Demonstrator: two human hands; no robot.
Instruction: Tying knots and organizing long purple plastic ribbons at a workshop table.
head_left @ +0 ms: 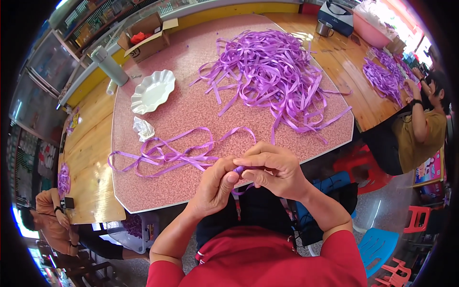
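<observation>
Purple ribbon (239, 169): left hand (213, 186), right hand (277, 170) pinch it near table edge (158, 208).

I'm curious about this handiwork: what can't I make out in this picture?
Head view: how the held purple ribbon is shaped, mostly covered by the left hand and right hand.
Head view: lower layers of the ribbon pile, buried under upper strands.
Head view: the bottom of the cardboard box, hidden by its near wall.
</observation>
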